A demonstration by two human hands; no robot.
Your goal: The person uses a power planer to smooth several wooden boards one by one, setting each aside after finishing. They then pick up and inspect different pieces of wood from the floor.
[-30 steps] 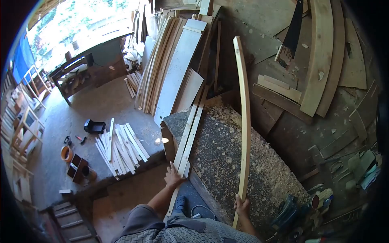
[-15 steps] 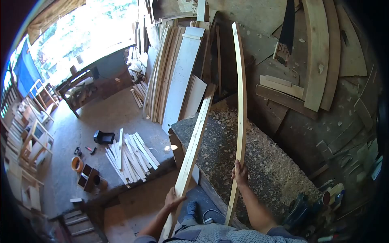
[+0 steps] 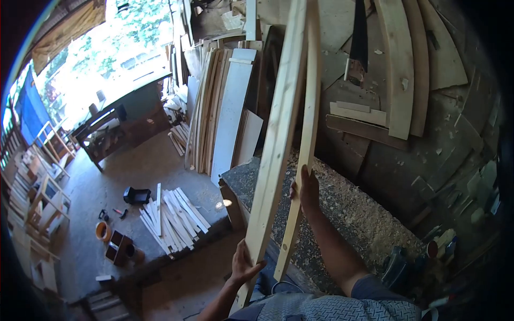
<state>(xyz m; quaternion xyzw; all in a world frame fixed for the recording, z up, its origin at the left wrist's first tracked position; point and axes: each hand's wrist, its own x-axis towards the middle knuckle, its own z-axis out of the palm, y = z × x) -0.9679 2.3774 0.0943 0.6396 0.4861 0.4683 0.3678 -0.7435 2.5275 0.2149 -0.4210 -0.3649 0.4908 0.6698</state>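
My left hand (image 3: 246, 266) grips a long pale wooden plank (image 3: 274, 155) near its lower end, thumb across the near face. A lengthwise line runs down the plank, and it rises steeply past the top of the view. My right hand (image 3: 305, 190) is closed around a narrower wooden strip (image 3: 307, 128), held upright just right of the plank. Toward the top, the plank and strip overlap in this view. Beneath them lies a dark workbench top (image 3: 348, 208) strewn with wood shavings.
Boards (image 3: 233, 112) lean in a stack beyond the bench. Thin white slats (image 3: 174, 219) lie piled on the floor at left, near a black tray (image 3: 137, 195). A handsaw (image 3: 360, 43) and curved wooden pieces (image 3: 399, 69) are at upper right. A power tool (image 3: 395, 265) sits at lower right.
Both lengths of wood have been raised, and their upper ends have come together. My right hand has moved up and slightly left with the strip; my left hand has shifted right with the plank.
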